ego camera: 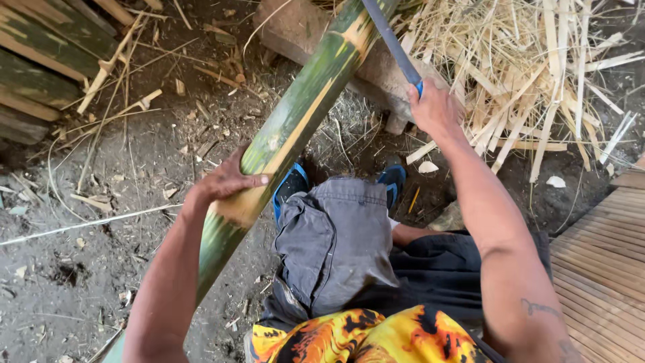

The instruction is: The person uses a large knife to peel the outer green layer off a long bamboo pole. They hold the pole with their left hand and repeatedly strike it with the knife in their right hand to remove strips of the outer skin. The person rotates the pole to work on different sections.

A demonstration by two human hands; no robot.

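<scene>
A green bamboo pole (295, 114) is held slanted from near left to far centre, its far end resting on a block (376, 67). The left hand (225, 183) is clamped around the pole's middle. The right hand (433, 107) is closed on a blue-handled blade (393, 44) laid against the pole. Pale bamboo strips (531, 74) are piled far right; green slats (40, 54) are stacked far left on the dirt floor (101, 269).

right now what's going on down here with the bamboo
A seated person steadies a long green bamboo pole with the left hand. The right hand grips a long dark blade laid against the pole's upper end, which leans on a stone block. Pale split strips lie piled to the right.
</scene>
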